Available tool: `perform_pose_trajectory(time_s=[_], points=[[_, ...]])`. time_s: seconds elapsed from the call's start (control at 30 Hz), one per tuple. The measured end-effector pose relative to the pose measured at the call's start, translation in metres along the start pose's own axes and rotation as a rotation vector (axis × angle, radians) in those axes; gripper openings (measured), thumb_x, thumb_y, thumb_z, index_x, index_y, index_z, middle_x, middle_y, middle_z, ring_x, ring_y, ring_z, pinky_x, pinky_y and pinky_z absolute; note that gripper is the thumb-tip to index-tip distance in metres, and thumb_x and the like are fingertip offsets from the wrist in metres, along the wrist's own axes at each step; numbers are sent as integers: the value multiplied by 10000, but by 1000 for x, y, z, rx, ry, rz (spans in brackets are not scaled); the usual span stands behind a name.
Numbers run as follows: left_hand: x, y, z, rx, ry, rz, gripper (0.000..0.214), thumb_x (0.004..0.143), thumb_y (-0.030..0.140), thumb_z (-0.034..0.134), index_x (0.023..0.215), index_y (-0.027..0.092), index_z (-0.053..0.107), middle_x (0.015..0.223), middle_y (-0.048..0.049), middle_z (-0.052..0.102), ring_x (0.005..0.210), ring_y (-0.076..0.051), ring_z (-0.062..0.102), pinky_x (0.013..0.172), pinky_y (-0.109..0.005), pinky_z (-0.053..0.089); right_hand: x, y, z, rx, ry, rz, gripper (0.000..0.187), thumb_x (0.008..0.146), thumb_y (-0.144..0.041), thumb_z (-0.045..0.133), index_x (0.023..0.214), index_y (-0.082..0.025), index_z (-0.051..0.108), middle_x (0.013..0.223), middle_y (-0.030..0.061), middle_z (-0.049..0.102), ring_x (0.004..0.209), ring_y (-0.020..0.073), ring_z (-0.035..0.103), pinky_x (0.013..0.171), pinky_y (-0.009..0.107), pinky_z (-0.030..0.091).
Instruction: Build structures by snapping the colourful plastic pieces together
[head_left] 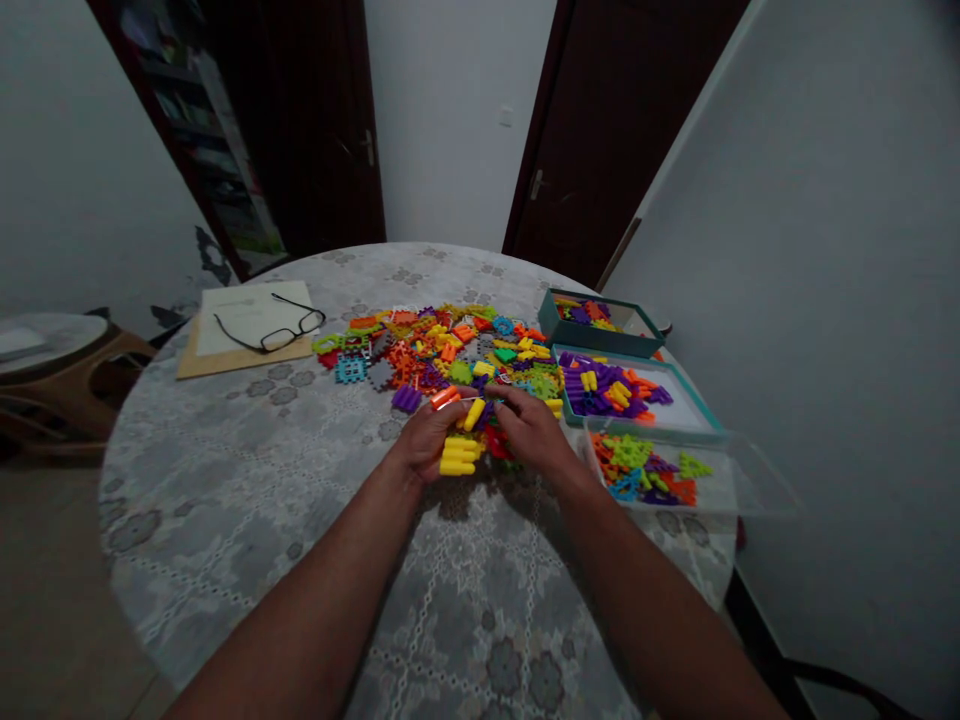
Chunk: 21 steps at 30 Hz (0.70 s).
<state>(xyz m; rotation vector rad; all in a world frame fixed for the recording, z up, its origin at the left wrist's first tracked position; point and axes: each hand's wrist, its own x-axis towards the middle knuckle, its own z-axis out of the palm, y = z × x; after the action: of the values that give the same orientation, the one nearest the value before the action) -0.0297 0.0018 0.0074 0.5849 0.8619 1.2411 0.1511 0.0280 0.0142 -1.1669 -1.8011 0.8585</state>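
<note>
My left hand (429, 436) is closed around several plastic building pieces: a ridged yellow block (458, 456) shows below its fingers. A yellow piece (474, 414) sits by its thumb, and an orange piece (445, 398) lies at its knuckles. My right hand (534, 428) is bent inward close to the left, its fingers curled. What its fingertips grip is too small to make out, with red pieces (496, 440) showing beside them. Just beyond both hands spreads a mixed pile of building pieces (420, 345), partly hidden by my fingers.
Right of the pile stand a dark green box (600, 341), a white tray (686, 400) with purple, orange and yellow pieces, and a clear tray (720, 490) with triangular pieces. Eyeglasses (279, 338) rest on papers (225, 320) at the left. A patterned cloth (262, 480) covers the round table.
</note>
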Motion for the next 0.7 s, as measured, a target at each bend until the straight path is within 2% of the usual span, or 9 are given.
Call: perform_pose_trajectory(time_s=[0.27,0.5,0.7], points=[[-3,2,4,0,-31,-38,426,684,283,885,1052,192,690,771,2,698,587,-185,680,550,-343,617,1,-3,0,-28,135,31,376,959,-304,571,1248,-248,806,1313,62,797,1252,255,726,1158,450,516],[-3,1,5,-34,-35,-53,413,679,258,881,1035,183,684,753,2,700,582,-183,689,542,-312,601,-1,-4,-1,-116,181,-9,382,983,-330,559,1276,-249,791,1327,71,789,1256,263,720,1162,442,507],[3,-3,-1,-80,-32,-60,433,681,255,895,1053,194,683,783,9,697,581,-182,690,558,-341,621,2,-4,-14,-191,229,-38,402,972,-343,567,1297,-233,776,1339,103,775,1260,275,713,1151,443,514]])
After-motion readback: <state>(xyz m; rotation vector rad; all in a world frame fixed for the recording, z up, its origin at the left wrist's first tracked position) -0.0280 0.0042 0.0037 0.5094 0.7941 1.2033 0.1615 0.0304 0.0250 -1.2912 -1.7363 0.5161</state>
